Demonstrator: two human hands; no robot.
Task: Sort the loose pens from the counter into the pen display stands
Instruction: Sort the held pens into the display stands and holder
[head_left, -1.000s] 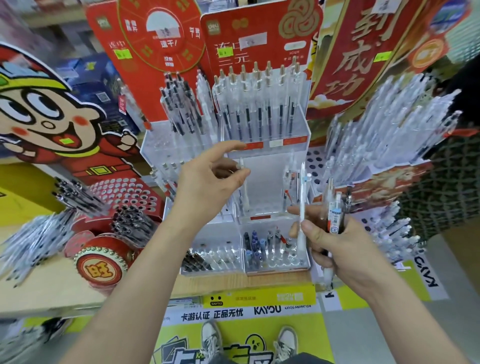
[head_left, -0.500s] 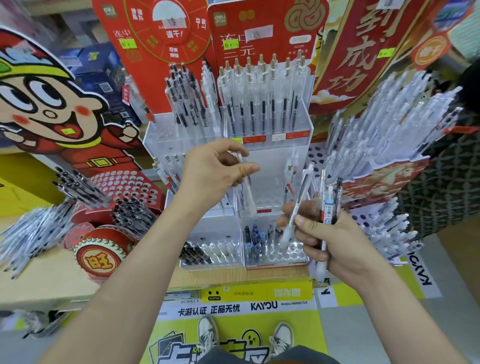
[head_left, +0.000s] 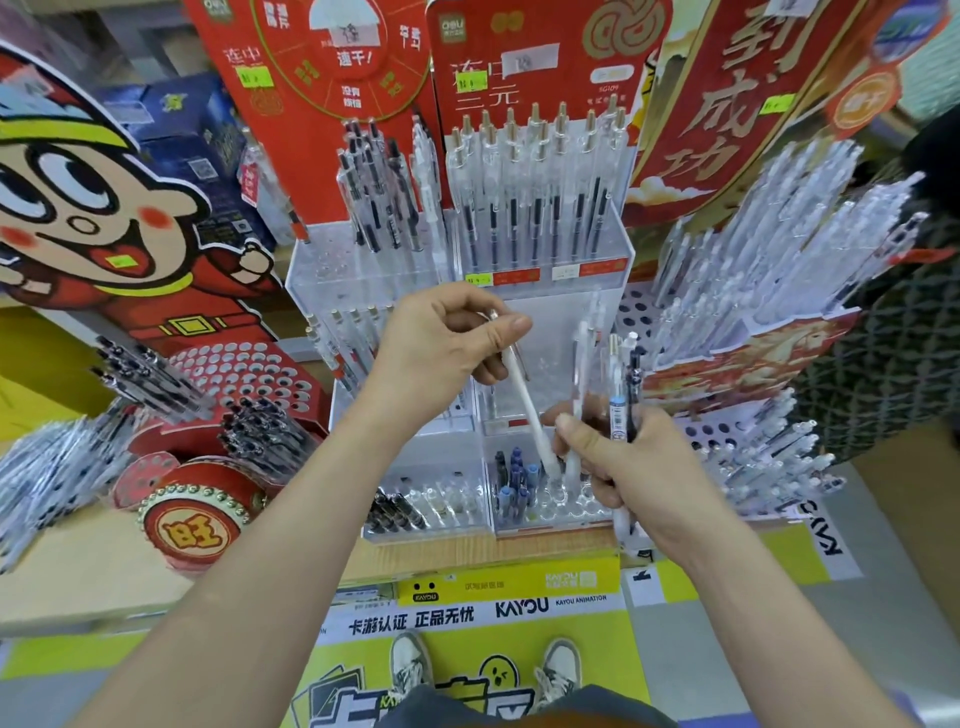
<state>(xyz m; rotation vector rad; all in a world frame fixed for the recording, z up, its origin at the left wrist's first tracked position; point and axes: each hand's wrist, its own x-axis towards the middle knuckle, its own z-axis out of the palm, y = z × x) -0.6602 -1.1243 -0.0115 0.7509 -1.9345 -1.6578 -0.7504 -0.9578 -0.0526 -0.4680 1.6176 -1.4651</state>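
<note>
Left hand at frame centre is pinching the top end of a white pen between thumb and curled fingers. The pen is tilting down-right, its lower end sitting at the holed front-right compartment of the clear tiered stand, just right of the blue-capped pens; can't tell if it's seated in a hole. Right hand, lower right of centre, is gripping a bundle of loose pens upright just beside that lower end, with the stand sitting on the wooden counter.
</note>
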